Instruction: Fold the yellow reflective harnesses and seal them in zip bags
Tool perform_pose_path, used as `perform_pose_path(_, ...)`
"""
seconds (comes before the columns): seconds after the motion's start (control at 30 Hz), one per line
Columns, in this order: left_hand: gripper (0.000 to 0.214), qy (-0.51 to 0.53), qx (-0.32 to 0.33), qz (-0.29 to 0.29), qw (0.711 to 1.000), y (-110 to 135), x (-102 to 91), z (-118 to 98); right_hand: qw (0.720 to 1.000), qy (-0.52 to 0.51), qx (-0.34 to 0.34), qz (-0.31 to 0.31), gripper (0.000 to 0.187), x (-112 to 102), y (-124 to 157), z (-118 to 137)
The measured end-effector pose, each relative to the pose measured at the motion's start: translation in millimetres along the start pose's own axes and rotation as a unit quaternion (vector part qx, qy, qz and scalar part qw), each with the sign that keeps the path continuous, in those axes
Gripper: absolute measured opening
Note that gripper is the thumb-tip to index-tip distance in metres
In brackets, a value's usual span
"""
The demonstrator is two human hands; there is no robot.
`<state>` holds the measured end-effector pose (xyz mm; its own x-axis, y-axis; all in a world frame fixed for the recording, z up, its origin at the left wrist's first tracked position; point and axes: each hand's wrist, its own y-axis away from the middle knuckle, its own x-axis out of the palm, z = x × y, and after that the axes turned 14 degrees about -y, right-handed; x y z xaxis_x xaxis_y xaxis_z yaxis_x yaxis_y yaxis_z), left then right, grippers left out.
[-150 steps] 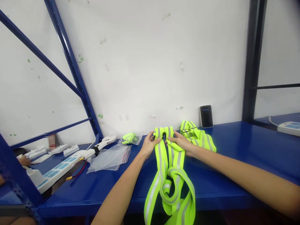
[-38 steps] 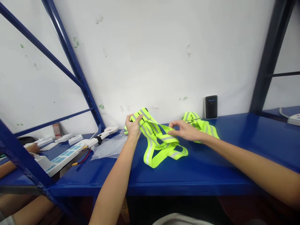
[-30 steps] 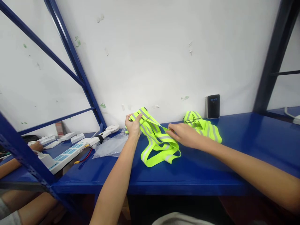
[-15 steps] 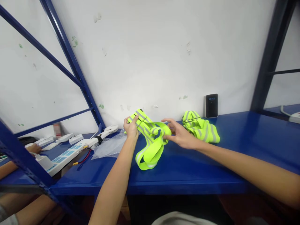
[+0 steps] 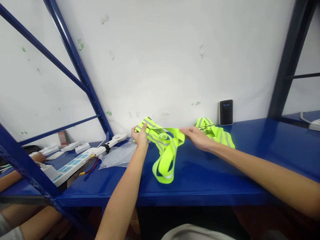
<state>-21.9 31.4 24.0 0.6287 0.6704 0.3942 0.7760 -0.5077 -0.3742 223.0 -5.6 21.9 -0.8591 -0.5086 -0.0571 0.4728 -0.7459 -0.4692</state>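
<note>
A neon yellow-green reflective strap with silver stripes stretches between my two hands above the blue table. My left hand is closed on its bunched, folded end, with the thumb on top. On the other side my right hand pinches a strip of the same strap at its upper right. Loose loops hang down between the hands toward the table's front. Behind my right hand lies a second bundle of the same reflective strap, partly hidden by the hand.
A black device with a clock display leans against the wall. Left of my hands are a clear plastic bag, a white handheld fan and a power strip. Another person's hand is beyond the blue rack post.
My right hand has closed from a loose, spread grasp into a pinch and moved slightly right, drawing the upper strip taut. The hanging loops have swung to the right.
</note>
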Motion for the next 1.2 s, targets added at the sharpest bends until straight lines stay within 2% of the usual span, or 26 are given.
perform_pose_path(0.1,0.048,-0.005,-0.017,0.002,1.0,-1.0,-1.0,2.6,0.988,-0.088,0.022,0.129,0.027,8.0,7.0,8.6)
perform_pose_path(0.17,0.048,-0.003,-0.024,0.002,1.0,-0.4,-1.3,3.4,0.98,-0.048,0.023,0.19,0.027,9.5,11.7,11.7)
perform_pose_path(0.23,0.047,-0.001,-0.036,0.0,0.999,0.4,-1.5,3.8,0.977,0.047,-0.011,0.209,0.03,9.4,15.2,10.5)
perform_pose_path(0.33,0.046,0.005,-0.054,0.004,0.999,1.5,-1.2,3.2,0.965,0.177,-0.047,0.189,0.024,9.9,17.5,-0.1)
perform_pose_path(0.43,0.047,0.014,-0.056,0.015,0.998,2.3,0.2,1.5,0.966,0.212,-0.042,0.139,0.028,10.6,15.7,-14.8)
perform_pose_path(0.53,0.05,0.02,-0.046,0.017,0.999,1.4,1.4,0.4,0.958,0.271,-0.072,0.069,0.022,5.5,10.3,-24.2)
perform_pose_path(0.63,0.051,0.009,-0.03,0.005,1.0,-0.8,1.2,1.3,0.907,0.402,-0.122,0.018,0.024,-3.4,5.2,-24.0)
perform_pose_path(0.7,0.05,-0.009,-0.007,0.004,1.0,-1.3,0.4,1.7,0.846,0.515,-0.135,-0.015,0.03,-4.1,6.5,-18.6)
perform_pose_path(0.77,0.048,-0.038,0.039,-0.004,0.999,0.1,-0.6,0.2,0.78,0.609,-0.145,-0.021,0.037,5.1,14.6,-10.9)
perform_pose_path(0.8,0.047,-0.058,0.072,-0.01,0.996,1.7,-1.2,-1.5,0.754,0.637,-0.161,-0.004,0.037,13.6,21.2,-7.2)
perform_pose_path(0.93,0.042,-0.124,0.181,0.011,0.976,12.0,-3.3,-10.2,0.699,0.633,-0.277,0.185,0.024,57.0,51.9,-0.7)
perform_pose_path(1.0,0.04,-0.134,0.189,0.036,0.972,15.8,-3.8,-12.7,0.697,0.62,-0.278,0.23,0.022,70.0,61.2,-1.9)
perform_pose_path(1.07,0.04,-0.137,0.177,0.059,0.973,16.7,-4.2,-13.2,0.719,0.569,-0.279,0.286,0.02,71.2,63.8,-2.7)
perform_pose_path(1.13,0.042,-0.124,0.143,0.102,0.977,15.4,-4.8,-13.0,0.766,0.464,-0.298,0.33,0.015,62.4,61.1,-0.4)
perform_pose_path(1.17,0.043,-0.11,0.12,0.135,0.977,14.9,-5.0,-13.2,0.796,0.398,-0.32,0.325,0.012,55.5,58.4,2.0)
perform_pose_path(1.2,0.044,-0.093,0.099,0.17,0.976,14.8,-5.1,-13.8,0.829,0.332,-0.342,0.293,0.01,47.6,54.6,5.1)
